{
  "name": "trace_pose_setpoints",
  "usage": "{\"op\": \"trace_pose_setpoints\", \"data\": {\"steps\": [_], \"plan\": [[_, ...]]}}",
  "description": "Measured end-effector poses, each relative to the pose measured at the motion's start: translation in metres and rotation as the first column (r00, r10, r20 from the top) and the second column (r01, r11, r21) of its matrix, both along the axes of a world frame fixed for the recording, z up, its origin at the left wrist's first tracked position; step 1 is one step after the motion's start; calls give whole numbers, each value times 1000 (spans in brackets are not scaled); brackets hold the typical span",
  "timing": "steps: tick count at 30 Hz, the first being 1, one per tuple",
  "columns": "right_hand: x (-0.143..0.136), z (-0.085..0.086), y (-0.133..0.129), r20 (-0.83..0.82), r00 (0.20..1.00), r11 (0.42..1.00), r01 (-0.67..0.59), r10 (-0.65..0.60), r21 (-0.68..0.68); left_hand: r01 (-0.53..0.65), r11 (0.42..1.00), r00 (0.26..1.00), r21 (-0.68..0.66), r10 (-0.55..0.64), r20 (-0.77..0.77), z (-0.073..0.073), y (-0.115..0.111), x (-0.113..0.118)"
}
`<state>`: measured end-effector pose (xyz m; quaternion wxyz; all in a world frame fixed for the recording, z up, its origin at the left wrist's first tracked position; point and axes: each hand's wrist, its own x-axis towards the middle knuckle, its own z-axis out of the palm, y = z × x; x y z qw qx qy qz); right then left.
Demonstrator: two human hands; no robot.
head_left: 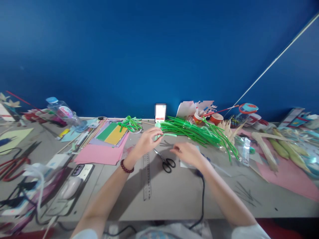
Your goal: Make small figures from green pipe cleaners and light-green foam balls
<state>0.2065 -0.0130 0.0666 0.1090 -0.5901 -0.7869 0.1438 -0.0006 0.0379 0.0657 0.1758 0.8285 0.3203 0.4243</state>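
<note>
My left hand (149, 141), with a beaded bracelet on its wrist, pinches a light green pipe cleaner (170, 134) above the table. One straight end of it sticks out to the right, and a pale green round part (158, 125) shows by the fingertips. To the right and lower, my right hand (185, 152) is closed, its thumb and fingers drawn together; what they hold, if anything, is too small to make out. Black-handled scissors (167, 164) lie between my forearms. A clear ruler (147, 177) is left of them.
Behind my right hand lies a heap of green pipe cleaners (189, 131). Curled green pieces (131, 123) sit at back left, near coloured sheets (99, 151). A phone (160, 113) leans on the blue wall. A glue gun cord (203, 199) runs off the front edge.
</note>
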Motion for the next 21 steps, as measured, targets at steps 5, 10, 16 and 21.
{"op": "trace_pose_setpoints", "data": {"steps": [5,10,16,21], "plan": [[-20,-37,-24,21,995,995,-98,98,-12,-11,997,998,75,15,-59,2,-3,1],[-23,-52,-21,-219,976,1000,6,-6,-2,31,993,996,118,-21,-88,-4,-1,1],[-12,-42,10,-758,627,983,84,-179,-162,45,986,994,160,-29,-102,-15,4,0],[-18,-29,26,-917,335,975,45,-218,-216,16,979,989,202,14,-147,-15,3,1]]}}
